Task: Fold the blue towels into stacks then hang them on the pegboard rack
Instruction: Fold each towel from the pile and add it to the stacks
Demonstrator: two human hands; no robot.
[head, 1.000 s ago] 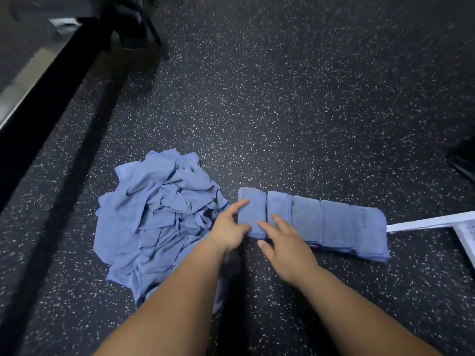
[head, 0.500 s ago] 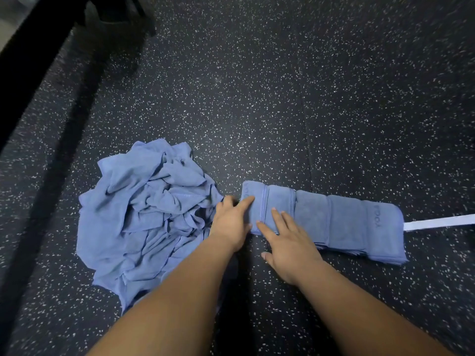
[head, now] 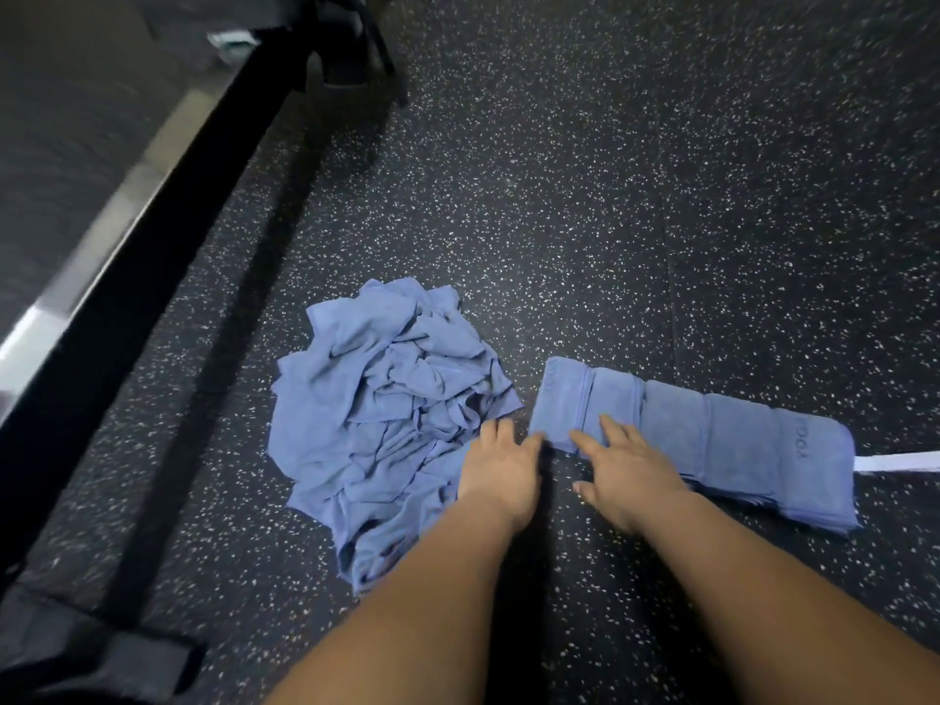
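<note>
A crumpled heap of blue towels point(head: 386, 414) lies on the dark speckled floor at centre left. To its right runs a row of folded blue towels point(head: 712, 435), overlapping one another. My left hand point(head: 501, 470) lies between the heap and the row's left end, its fingers straight and touching the near corner of the leftmost folded towel. My right hand point(head: 628, 473) rests flat with spread fingers on the near edge of the second folded towel. The pegboard rack is out of view.
A white strip point(head: 895, 461) sticks out from under the row's right end. A black bar with a metal edge point(head: 127, 277) runs diagonally along the left. Dark equipment legs point(head: 351, 53) stand at the top. Speckled floor stretches beyond the towels.
The camera has swung, so the towels now sit further right in view. My left hand has slid off the top of the leftmost folded towel to its near corner. My right hand stays on the row.
</note>
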